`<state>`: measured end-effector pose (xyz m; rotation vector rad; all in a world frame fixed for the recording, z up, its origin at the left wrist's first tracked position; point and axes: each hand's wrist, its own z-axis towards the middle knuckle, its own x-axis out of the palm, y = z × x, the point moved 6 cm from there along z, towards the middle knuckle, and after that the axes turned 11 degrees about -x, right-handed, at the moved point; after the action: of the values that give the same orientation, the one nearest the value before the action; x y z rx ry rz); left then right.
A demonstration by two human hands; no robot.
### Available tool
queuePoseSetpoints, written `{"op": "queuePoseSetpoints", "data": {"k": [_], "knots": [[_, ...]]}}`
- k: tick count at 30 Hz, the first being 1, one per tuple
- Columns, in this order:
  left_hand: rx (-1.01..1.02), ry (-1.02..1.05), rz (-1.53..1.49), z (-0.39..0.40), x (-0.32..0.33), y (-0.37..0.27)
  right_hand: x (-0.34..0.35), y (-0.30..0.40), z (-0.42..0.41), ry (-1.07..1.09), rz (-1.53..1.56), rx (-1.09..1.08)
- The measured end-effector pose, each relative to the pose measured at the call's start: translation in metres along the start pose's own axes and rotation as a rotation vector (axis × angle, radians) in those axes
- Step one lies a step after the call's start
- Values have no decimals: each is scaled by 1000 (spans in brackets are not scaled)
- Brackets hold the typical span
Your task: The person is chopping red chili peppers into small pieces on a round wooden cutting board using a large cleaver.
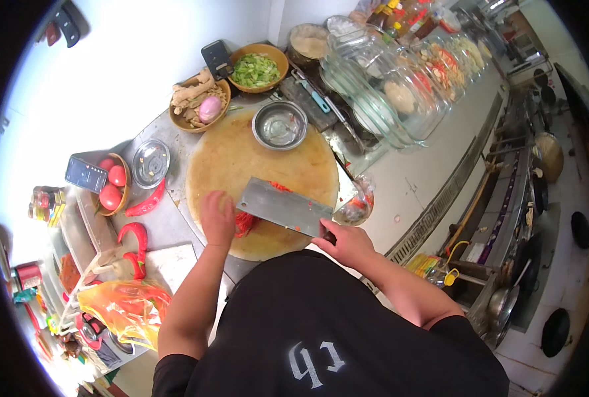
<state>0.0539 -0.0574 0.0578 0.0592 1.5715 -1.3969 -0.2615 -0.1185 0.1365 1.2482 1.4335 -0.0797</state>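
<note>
My right hand (344,243) grips the handle of a Chinese cleaver (284,206), whose broad blade lies slanted over a round wooden chopping board (215,154). Shredded red chilli (245,224) sits partly under the blade's near side, and more red bits show along its far edge. At the board's left, my left hand (217,218) is beside the cleaver's tip and the shreds. Its fingers are blurred, so whether they pinch anything is unclear. A steel bowl (279,126) stands on the far part of the board.
Bowls of ginger with a shallot (200,101) and chopped greens (255,70) stand behind the board. Leftward are tomatoes (110,197) in a bowl, a small steel dish (151,164), whole red chillies (134,235) and a plastic bag (130,307). Glass containers (388,94) line the right.
</note>
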Motion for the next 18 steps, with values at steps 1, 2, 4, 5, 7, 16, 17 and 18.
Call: {"op": "queuePoseSetpoints", "data": {"k": [1, 2, 4, 5, 7, 16, 17, 18], "knots": [[-100, -83, 5, 10, -10, 3, 0, -1, -2, 11, -20, 2], [-99, -81, 6, 17, -12, -3, 1, -3, -2, 10, -18, 3], [-53, -15, 92, 35, -12, -27, 7, -8, -2, 58, -53, -18], [-17, 134, 152, 41, -2, -45, 9, -11, -2, 55, -51, -14], [17, 277, 214, 42, 17, -80, 14, -12, 0, 77, -94, -61], [509, 532, 498, 37, 102, -111, 4, 1, -3, 49, -152, -118], [497, 560, 503, 40, 104, -112, 5, -1, -6, 47, -148, -109], [485, 584, 509, 44, 105, -113, 5, -4, -8, 49, -162, -102]]}}
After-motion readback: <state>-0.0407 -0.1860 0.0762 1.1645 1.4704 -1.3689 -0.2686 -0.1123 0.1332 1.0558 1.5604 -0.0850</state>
